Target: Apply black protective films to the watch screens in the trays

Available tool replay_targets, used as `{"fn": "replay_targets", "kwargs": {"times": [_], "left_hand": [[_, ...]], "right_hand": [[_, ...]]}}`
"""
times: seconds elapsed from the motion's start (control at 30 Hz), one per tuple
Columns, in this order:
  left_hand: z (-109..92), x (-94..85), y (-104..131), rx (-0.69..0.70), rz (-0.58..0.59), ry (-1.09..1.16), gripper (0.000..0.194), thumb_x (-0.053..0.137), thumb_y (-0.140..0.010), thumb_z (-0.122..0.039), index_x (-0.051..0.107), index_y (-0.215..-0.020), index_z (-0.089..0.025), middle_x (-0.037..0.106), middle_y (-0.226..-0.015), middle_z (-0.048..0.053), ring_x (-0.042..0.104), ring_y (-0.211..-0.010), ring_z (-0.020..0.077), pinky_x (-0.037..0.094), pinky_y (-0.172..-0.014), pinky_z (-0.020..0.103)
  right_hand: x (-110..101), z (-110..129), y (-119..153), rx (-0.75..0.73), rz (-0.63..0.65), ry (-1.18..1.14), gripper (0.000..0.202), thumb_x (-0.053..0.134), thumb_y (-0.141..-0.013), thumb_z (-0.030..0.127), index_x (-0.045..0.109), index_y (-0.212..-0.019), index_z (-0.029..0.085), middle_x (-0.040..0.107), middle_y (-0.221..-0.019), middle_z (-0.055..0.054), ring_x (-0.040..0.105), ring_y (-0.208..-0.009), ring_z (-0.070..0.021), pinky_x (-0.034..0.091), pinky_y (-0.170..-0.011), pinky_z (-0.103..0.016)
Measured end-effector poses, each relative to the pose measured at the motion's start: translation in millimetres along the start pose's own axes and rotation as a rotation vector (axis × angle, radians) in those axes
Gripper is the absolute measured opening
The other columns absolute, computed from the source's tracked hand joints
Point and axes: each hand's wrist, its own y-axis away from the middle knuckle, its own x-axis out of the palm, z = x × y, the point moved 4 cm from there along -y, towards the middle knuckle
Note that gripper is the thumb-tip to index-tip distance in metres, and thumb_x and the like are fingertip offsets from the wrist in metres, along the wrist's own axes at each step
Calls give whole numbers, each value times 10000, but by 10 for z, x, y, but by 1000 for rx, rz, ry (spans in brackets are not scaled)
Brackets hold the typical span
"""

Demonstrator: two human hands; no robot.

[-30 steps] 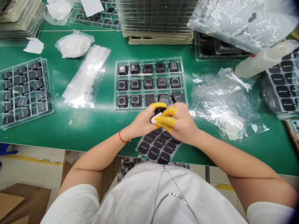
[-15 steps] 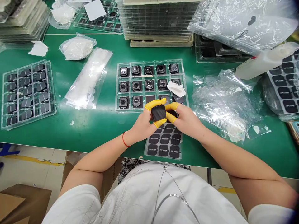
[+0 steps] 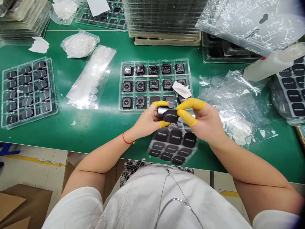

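My left hand (image 3: 148,120), in yellow finger cots, is closed around a black smartwatch case (image 3: 162,110) whose face shines. Pinched between my right thumb and finger is a black rounded-square film printed HiFuture (image 3: 171,116); it overlaps the right part of the watch case. My right hand (image 3: 205,119) also wears yellow finger cots. Below both hands, a sheet of matching black films (image 3: 171,148) lies tilted near the table edge, partly blurred. Just beyond my hands, a clear compartment tray (image 3: 147,95) holds several watch cases, loose black films and a crumpled white paper (image 3: 182,90).
On the left, another clear tray (image 3: 53,108) holds black-covered pieces. A bag of round clear stickers (image 3: 91,76) lies beside it. Crumpled plastic film (image 3: 228,108) and a white bottle (image 3: 267,67) are at right. Stacked trays (image 3: 164,19) stand at the back.
My right hand has moved right and opened out from the watch, now pinching a printed film against its side. The film sheet below has shifted and tilted.
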Motion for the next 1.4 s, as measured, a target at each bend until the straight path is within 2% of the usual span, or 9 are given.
{"fn": "replay_targets", "kwargs": {"times": [0.07, 0.13, 0.4, 1.1, 1.2, 1.27, 1.33, 1.4], "left_hand": [[16, 62, 35, 49, 60, -68, 538, 759, -754, -197, 496, -1221, -237, 657, -1069, 32, 678, -888, 152, 553, -796, 292], [26, 89, 61, 84, 75, -136, 528, 739, -767, -185, 499, -1234, -246, 652, -1123, 40, 684, -926, 163, 555, -813, 297], [20, 76, 69, 153, 85, -219, 508, 717, -784, -183, 496, -1238, -241, 625, -1227, 53, 690, -940, 149, 569, -838, 289], [2, 89, 80, 142, 100, -269, 500, 701, -802, -219, 478, -1249, -231, 638, -1175, 53, 673, -874, 133, 561, -772, 266], [11, 75, 80, 107, 75, -281, 517, 710, -797, -239, 481, -1260, -246, 644, -1151, 49, 669, -856, 147, 552, -739, 278], [17, 65, 79, 88, 68, -278, 528, 709, -797, -248, 474, -1269, -258, 649, -1129, 41, 665, -834, 150, 542, -708, 281], [22, 65, 78, 80, 77, -271, 535, 703, -799, -245, 462, -1277, -260, 656, -1093, 37, 656, -801, 145, 531, -681, 277], [23, 83, 82, 102, 111, -283, 522, 700, -797, -234, 470, -1265, -250, 658, -1080, 39, 647, -780, 139, 519, -670, 271]], "right_hand": [[25, -121, -33, 220, 77, -135, 44, 669, -834, 279, 684, -857, 245, 700, -858, -9, 651, -789, -162, 533, -756, -337], [69, -202, -49, 345, 141, -231, 82, 689, -814, 312, 687, -830, 232, 700, -836, -8, 651, -769, -156, 531, -738, -319], [110, -196, -20, 421, 161, -271, 128, 707, -800, 342, 689, -827, 218, 701, -846, -10, 640, -793, -153, 508, -775, -315], [95, -178, -8, 350, 182, -137, 129, 670, -827, 341, 695, -866, 220, 704, -886, -19, 640, -826, -174, 508, -806, -341], [90, -150, -4, 302, 172, -33, 111, 639, -837, 326, 684, -854, 226, 702, -885, -26, 640, -818, -189, 515, -789, -361], [78, -111, 1, 196, 125, 133, 100, 629, -832, 310, 680, -872, 234, 697, -876, -37, 637, -837, -213, 506, -810, -395], [83, -68, 17, 80, 78, 309, 210, 678, -791, 329, 675, -980, 236, 689, -896, -55, 631, -884, -251, 491, -836, -431], [131, -52, 38, 29, 123, 365, 446, 748, -728, 369, 635, -1134, 223, 688, -988, -75, 630, -940, -279, 493, -831, -434]]}}
